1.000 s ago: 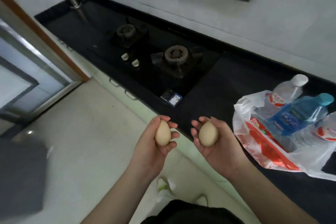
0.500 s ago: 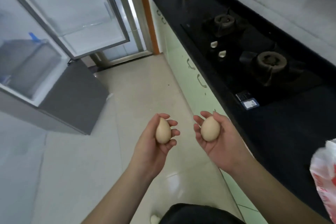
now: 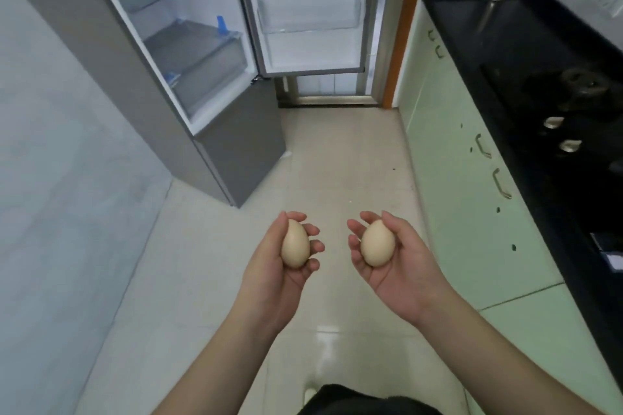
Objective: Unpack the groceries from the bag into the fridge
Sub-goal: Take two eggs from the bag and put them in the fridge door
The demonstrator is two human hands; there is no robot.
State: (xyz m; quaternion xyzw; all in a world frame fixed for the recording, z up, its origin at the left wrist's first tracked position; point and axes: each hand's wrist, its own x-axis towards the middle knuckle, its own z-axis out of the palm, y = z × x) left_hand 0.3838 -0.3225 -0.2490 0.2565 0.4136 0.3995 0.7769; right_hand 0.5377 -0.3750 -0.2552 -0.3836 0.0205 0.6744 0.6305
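Your view has swung from the counter to the open fridge (image 3: 188, 54), now at eleven o'clock with its door (image 3: 310, 7) at twelve. Grocery bag gone from sight; the black counter (image 3: 526, 54) has shifted to your two o'clock.

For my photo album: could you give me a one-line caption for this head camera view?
Left hand and right hand each cradle an egg, facing the open fridge.

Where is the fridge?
In the head view the fridge stands open at upper left, ahead of both hands, across the floor from the counter.
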